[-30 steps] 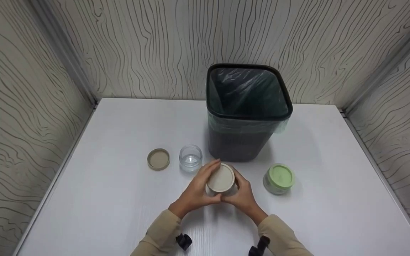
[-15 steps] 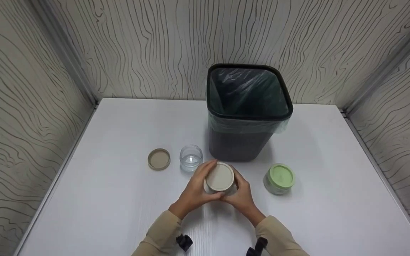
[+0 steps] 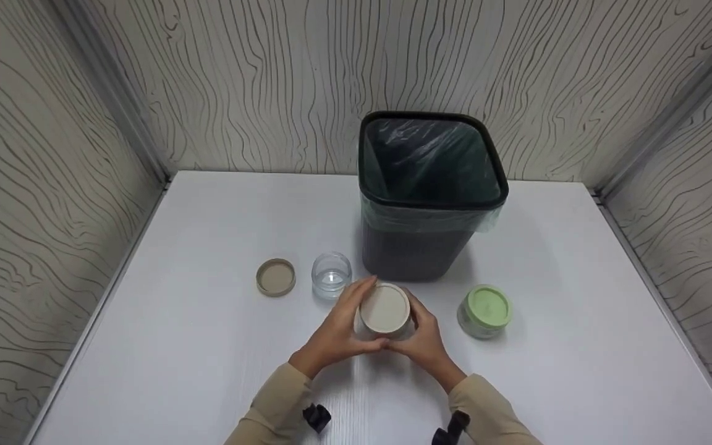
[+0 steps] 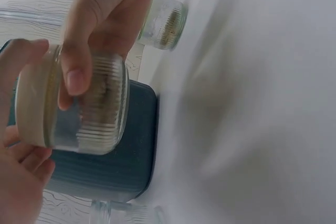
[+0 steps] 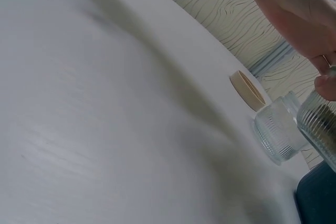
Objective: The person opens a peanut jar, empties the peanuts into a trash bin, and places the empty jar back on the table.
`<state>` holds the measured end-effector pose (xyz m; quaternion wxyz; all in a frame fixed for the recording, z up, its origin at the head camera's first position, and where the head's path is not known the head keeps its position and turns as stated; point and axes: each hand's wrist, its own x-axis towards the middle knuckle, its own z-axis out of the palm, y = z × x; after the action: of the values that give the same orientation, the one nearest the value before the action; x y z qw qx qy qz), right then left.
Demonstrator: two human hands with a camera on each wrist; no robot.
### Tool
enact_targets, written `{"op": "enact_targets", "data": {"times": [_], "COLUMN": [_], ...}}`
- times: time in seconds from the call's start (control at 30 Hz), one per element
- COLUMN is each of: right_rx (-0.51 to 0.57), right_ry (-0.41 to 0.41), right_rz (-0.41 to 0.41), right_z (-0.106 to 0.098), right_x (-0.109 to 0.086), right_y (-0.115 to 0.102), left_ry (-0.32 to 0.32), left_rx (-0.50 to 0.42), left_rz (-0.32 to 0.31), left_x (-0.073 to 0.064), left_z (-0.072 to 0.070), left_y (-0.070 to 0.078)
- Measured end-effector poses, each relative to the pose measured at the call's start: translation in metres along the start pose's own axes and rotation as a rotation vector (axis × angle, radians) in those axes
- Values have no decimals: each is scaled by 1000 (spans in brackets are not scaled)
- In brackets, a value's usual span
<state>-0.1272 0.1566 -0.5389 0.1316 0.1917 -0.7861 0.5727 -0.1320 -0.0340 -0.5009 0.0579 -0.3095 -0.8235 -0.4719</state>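
Both hands hold a ribbed glass jar (image 4: 105, 129) with a beige lid (image 3: 385, 308), raised off the white table. Something brown is inside the glass. My left hand (image 3: 336, 330) has its fingers and thumb around the lid, on the left side in the head view. From the right, my right hand (image 3: 425, 343) grips the glass body, as the left wrist view shows. An uncovered clear glass jar (image 3: 331, 276) stands just beyond the left hand. Left of that, a loose beige lid (image 3: 275, 277) lies with its hollow side up.
A dark bin (image 3: 415, 247) with a translucent green liner stands behind the hands. To the right is a glass jar with a green lid (image 3: 487, 307) and brown contents. Patterned walls (image 3: 269, 86) close off the back and sides of the table (image 3: 207, 346).
The held jar and both hands shift slightly left, then back to the right. Its lid stays on the glass, and the other objects stay in place.
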Motion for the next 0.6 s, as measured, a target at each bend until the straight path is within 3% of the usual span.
{"op": "enact_targets", "data": {"times": [0.13, 0.23, 0.6], "right_rx": [-9, -14, -11], "right_ry": [-25, -34, -36], "right_rz": [-5, -21, -19], "right_z": [-2, -4, -4], "right_x": [1, 1, -3], "right_y": [1, -7, 4], "left_ry": [-66, -97, -16], "left_rx": [-8, -23, 15], "left_rz": [66, 63, 74], "left_x": [1, 1, -1], "left_z": [-3, -4, 1], "left_y": [-1, 0, -1]}}
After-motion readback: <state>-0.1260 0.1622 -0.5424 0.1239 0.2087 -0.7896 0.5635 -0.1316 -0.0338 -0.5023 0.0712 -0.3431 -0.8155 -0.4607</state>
